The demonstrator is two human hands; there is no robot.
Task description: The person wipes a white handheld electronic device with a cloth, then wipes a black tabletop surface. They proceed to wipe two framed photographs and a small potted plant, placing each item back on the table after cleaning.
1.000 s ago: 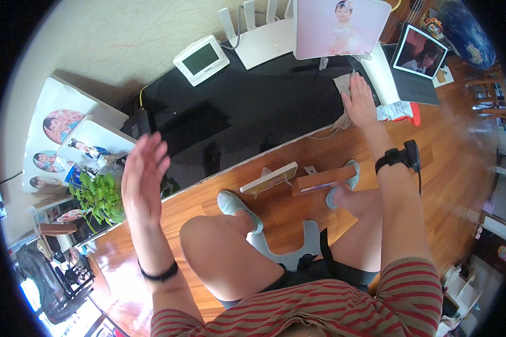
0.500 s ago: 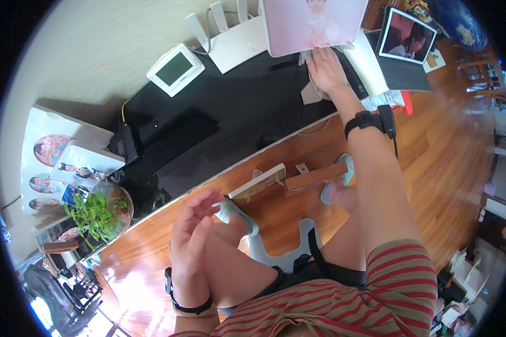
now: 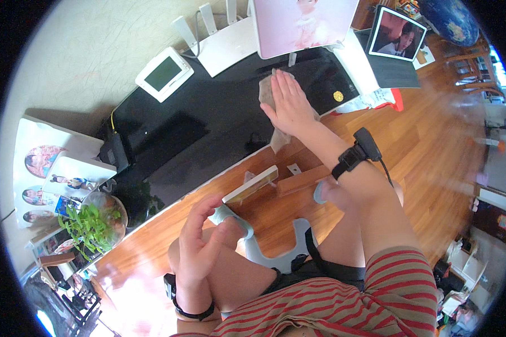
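While the right hand (image 3: 289, 104) lies flat with fingers spread on a beige cloth (image 3: 271, 95), the cloth sits pressed against the glossy black counter (image 3: 208, 129), near its far edge below a pink framed picture (image 3: 303, 22). The cloth looks soft, light and limp, so it should bunch and slide easily on the slick surface; a flat palm over its middle seems the surest hold, since the loose corner hanging by the wrist would trail. The left hand (image 3: 202, 241) rests on the person's knee, fingers loosely curled, holding nothing. Close by stand a white router (image 3: 225, 42), a small white screen device (image 3: 164, 73) and a tablet (image 3: 398, 33), with the picture's stand nearest the cloth. A potted plant (image 3: 92, 224) sits well apart.
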